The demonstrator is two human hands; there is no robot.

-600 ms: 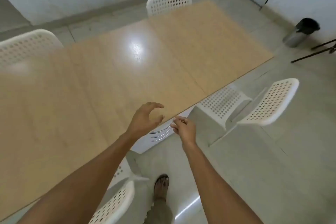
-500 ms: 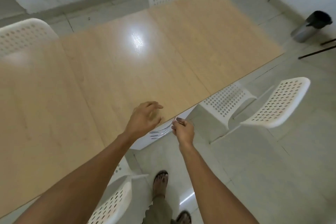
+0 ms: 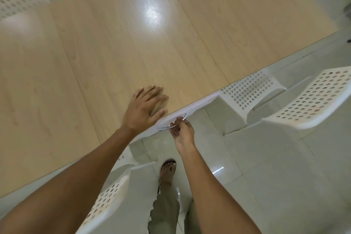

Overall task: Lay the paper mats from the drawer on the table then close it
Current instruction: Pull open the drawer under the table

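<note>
- The left hand [image 3: 144, 109] now lies flat on the wooden surface [image 3: 117, 47], right at its near edge, fingers [image 3: 152, 89] spread and gripping nothing. Half a second ago it hung curled above that edge; it has come down, I'd say to brace.
- The right hand [image 3: 181, 130] has closed in under the near edge onto the white drawer [image 3: 190, 109] front. Its fingers are pinched together on the thin curved metal handle [image 3: 167, 126]; a moment earlier they were only arriving at it.
- The view has dipped and moved closer since then, so the person seems to have leaned in over the drawer.
- The drawer looks shut, or nearly so: only its white front shows below the edge, none of the inside.
- The paper mats are not visible anywhere. I take them to be inside the drawer, though nothing here proves it. No mat lies on the surface.
- My reading: the task is at its very start, with the grip on the handle made and the pull about to follow.
- A perforated white chair [image 3: 296, 104] stands just right of the drawer, another [image 3: 106, 195] at the person's left, and a sandalled foot [image 3: 168, 170] sits on the tiled floor [image 3: 266, 167] below. The pull needs room toward the body, and the legs are close.
</note>
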